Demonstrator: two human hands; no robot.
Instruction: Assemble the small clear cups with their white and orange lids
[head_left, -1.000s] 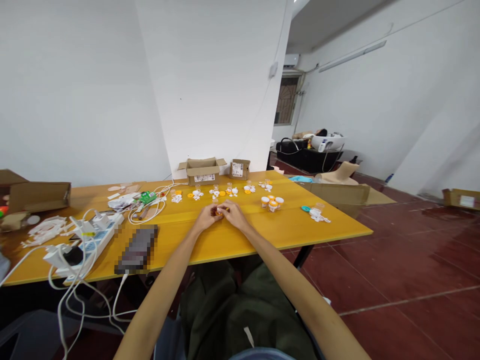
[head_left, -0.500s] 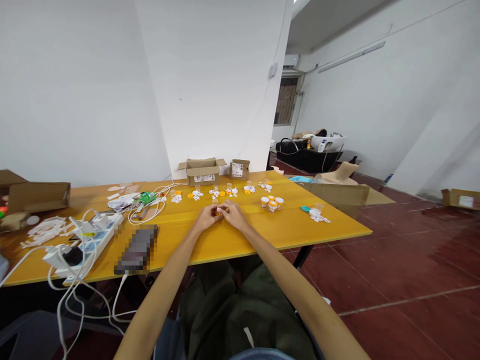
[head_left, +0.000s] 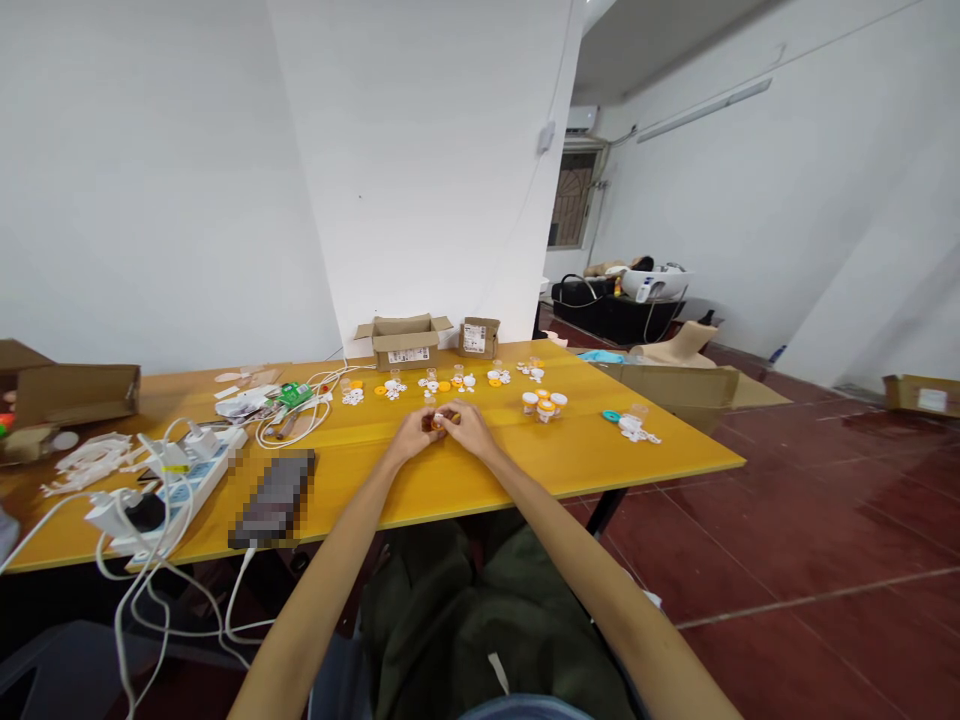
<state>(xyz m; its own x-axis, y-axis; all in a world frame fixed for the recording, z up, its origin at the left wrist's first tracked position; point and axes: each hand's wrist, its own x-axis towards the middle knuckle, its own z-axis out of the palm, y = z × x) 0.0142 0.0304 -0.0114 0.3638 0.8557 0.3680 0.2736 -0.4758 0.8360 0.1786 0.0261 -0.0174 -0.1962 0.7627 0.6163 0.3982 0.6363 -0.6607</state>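
I am grasping a small white-and-orange piece between the fingertips of my left hand and right hand, apparently working its parts, which is seemingly calling for steady fingers, while both forearms are stretching forward, converging over the table.

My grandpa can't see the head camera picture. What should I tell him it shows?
A person's left hand and right hand hold a small orange-and-white piece at a yellow table. Beyond them are white parts and two cardboard boxes; lidded cups stand right, a power strip lies left.
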